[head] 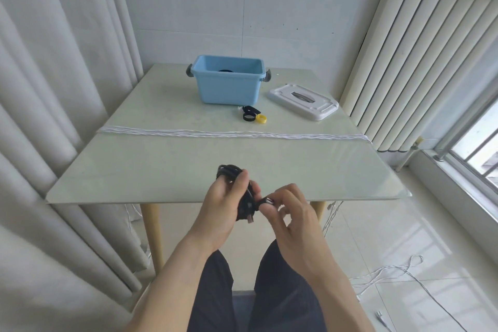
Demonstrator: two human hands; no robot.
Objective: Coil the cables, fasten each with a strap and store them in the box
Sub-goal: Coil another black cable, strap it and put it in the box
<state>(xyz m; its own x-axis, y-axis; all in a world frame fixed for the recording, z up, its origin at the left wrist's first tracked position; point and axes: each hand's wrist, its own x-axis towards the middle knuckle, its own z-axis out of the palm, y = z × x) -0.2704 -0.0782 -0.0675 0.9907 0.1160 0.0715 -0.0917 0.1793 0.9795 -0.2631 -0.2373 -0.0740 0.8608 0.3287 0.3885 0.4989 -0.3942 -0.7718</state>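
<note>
Left hand: left hand (pixel 223 205) grips a coiled black cable (pixel 234 174) at the near edge of the table, thumb laid over the top of the bundle and fingers curled round it from below.
Right hand: right hand (pixel 292 213) pinches a black strap (pixel 265 201) between thumb and forefinger, just beside the coil; the other fingers are loosely bent.
Coil: the loops stick out above the left thumb, and a plug end (pixel 250 218) hangs below the palm; whether the strap already goes round the coil cannot be told.
Box: a light blue box (pixel 229 83) stands open at the far middle of the table, with grey latches at both ends and something dark lying inside, too hidden to identify.
Lid: a white lid (pixel 303 101) lies flat on the table to the right of the box, apart from it.
Spare straps: a black strap roll (pixel 248 116) and a yellow strap roll (pixel 261 118) lie touching each other just in front of the box, with another black strap piece (pixel 252 110) behind them.
White cord: a bundle of white cord (pixel 231 133) stretches across the table (pixel 134 170) from left edge to right edge, between the box and the hands.
Floor: more white cable (pixel 390 272) trails on the tiled floor at the right.
Surroundings: pale curtains (pixel 54 89) hang on the left, and vertical blinds (pixel 417 48) on the right beside a window.
</note>
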